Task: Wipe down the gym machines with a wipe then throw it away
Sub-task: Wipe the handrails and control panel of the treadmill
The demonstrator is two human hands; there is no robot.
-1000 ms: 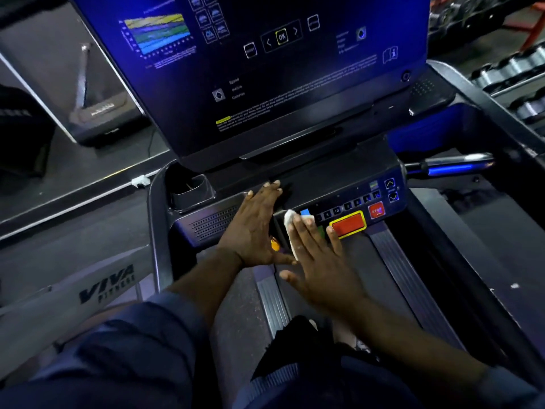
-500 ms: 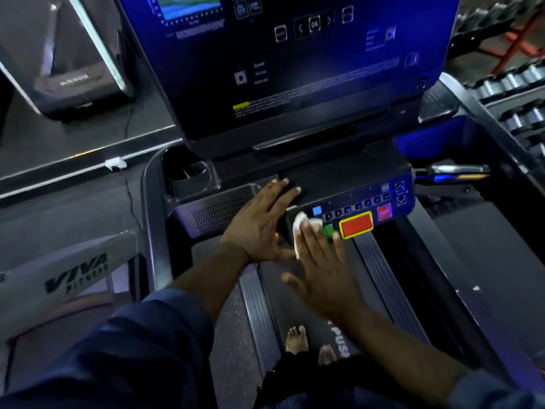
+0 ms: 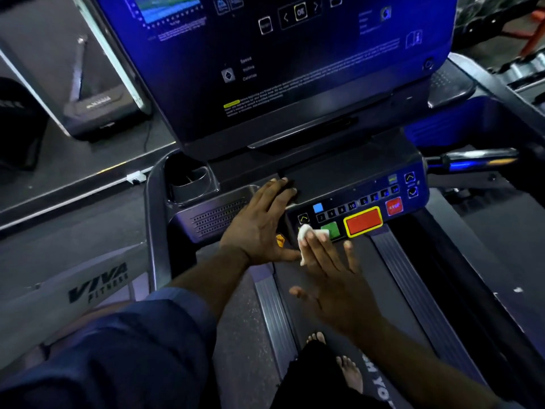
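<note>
I stand on a treadmill, facing its dark control panel (image 3: 356,190) with number keys, a green button and a large red button (image 3: 363,221). My right hand (image 3: 333,278) lies flat, fingers straight, pressing a small white wipe (image 3: 305,236) against the panel's lower left edge by the green button. My left hand (image 3: 262,225) rests flat and open on the left part of the console, its fingertips at the panel's top ledge. Above rises the big blue-lit display (image 3: 280,54).
A cup holder (image 3: 191,181) sits at the console's left corner and a handle bar (image 3: 477,159) sticks out on the right. The belt (image 3: 333,335) and side rails run below, with my bare feet on the belt. A white "VIVA FITNESS" machine arm (image 3: 88,287) lies left.
My right hand has slid the wipe down and left along the panel's lower edge, uncovering the green button. The left hand stays put. My head has moved closer and lower.
</note>
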